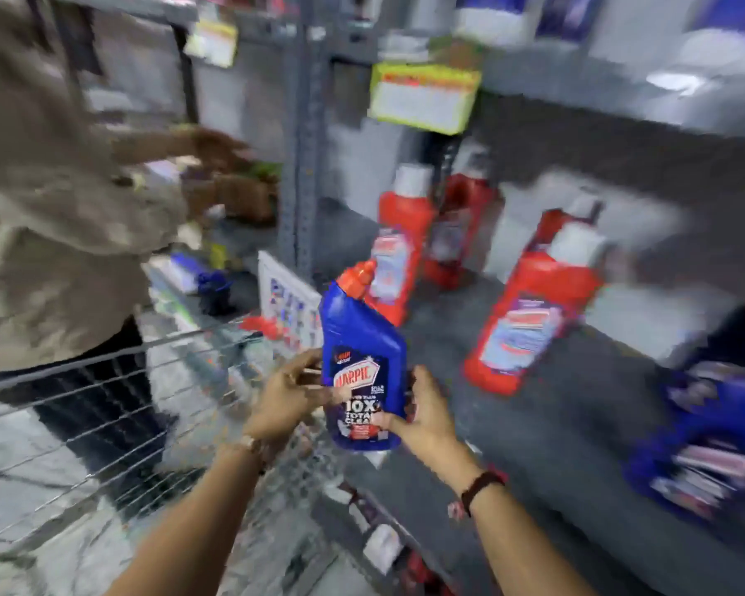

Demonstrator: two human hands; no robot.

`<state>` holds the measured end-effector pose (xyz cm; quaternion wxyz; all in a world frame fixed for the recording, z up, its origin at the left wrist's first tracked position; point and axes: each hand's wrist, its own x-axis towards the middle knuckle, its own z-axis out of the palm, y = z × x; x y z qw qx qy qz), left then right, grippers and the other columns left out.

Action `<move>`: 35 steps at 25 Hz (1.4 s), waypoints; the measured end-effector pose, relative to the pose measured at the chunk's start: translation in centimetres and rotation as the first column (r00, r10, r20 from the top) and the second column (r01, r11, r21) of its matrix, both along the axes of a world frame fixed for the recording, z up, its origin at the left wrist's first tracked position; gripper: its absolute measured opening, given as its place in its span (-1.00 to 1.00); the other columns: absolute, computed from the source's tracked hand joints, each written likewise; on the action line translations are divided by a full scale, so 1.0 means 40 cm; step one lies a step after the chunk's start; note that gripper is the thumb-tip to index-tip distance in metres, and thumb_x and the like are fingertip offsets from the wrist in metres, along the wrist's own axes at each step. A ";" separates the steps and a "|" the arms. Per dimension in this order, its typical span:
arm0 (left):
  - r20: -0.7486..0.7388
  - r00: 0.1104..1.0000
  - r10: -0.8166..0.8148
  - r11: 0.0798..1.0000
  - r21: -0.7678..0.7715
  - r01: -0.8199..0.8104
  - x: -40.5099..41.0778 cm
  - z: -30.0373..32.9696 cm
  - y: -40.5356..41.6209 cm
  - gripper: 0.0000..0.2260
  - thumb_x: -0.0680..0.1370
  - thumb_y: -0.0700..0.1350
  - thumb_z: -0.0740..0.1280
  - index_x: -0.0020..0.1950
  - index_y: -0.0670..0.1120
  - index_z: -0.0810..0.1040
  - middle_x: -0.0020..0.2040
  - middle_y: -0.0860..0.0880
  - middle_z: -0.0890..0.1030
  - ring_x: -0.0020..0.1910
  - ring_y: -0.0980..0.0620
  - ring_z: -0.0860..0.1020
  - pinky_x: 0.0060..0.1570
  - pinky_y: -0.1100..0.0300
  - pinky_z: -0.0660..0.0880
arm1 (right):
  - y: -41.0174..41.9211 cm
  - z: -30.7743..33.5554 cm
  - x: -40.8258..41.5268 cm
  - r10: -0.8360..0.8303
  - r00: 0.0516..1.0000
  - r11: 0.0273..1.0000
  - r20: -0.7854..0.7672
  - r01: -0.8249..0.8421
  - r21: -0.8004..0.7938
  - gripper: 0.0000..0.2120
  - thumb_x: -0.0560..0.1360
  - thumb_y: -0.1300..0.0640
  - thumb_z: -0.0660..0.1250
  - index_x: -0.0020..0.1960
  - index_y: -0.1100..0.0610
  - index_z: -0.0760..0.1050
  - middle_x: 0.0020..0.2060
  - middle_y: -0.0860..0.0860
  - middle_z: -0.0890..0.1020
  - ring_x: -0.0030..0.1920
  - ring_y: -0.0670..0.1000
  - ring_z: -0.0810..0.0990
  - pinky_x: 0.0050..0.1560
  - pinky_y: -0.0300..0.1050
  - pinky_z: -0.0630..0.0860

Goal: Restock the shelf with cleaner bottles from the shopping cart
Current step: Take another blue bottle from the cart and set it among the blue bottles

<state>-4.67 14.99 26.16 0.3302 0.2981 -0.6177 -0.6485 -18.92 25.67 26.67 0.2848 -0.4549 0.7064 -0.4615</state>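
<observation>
Blue cleaner bottle [364, 367] with its red cap up sits between both hands, above the shelf's [534, 423] front edge beside the cart [117, 406]; left hand [291, 395] fingers wrap its side, right hand [422, 412] fingers clamp its lower edge. It looks mid-carry, so next comes standing it upright on bare shelf, clear of the red bottles [530, 311] farther back.

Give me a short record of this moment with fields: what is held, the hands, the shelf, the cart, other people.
held: blue cleaner bottle, red cap, upright
left hand: grips the bottle's left side
right hand: grips its lower right side
shelf: red bottles standing, blue bottles at right, blurred
shopping cart: wire, at left
other: a person in a beige top beside the cart
</observation>
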 end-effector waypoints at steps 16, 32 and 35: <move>0.078 0.746 -0.662 0.698 -0.301 0.650 -0.836 0.150 0.914 -0.58 0.20 -0.31 0.51 0.00 -0.10 0.52 -0.06 -0.10 0.62 -0.18 0.07 0.56 -0.27 0.49 0.50 | 1.056 0.093 -0.501 -0.800 0.598 0.579 0.048 0.789 -0.205 -0.48 0.30 0.47 0.40 -0.02 -0.06 0.32 -0.06 -0.12 0.55 -0.11 -0.30 0.59 -0.17 -0.45 0.54; 0.415 0.719 -0.557 0.664 -0.299 0.686 -0.884 -0.031 0.954 -0.57 0.31 -0.18 0.46 0.14 -0.10 0.45 0.02 0.02 0.55 0.13 -0.04 0.49 0.20 0.08 0.35 | 1.098 -0.028 -0.625 -0.712 0.685 0.677 -0.152 0.728 0.107 -0.57 0.34 0.20 0.46 0.16 0.18 0.41 0.03 0.06 0.55 0.11 0.02 0.48 0.10 -0.15 0.41; 0.467 0.682 -0.562 0.605 -0.331 0.725 -0.871 -0.023 0.979 -0.64 0.28 -0.06 0.47 0.01 0.03 0.45 -0.07 0.10 0.54 0.05 0.04 0.50 0.39 -0.15 0.15 | 1.144 -0.022 -0.616 -0.703 0.686 0.673 -0.187 0.727 0.138 -0.54 0.33 0.18 0.47 0.17 0.14 0.40 -0.06 -0.06 0.45 0.08 -0.03 0.42 0.08 -0.19 0.34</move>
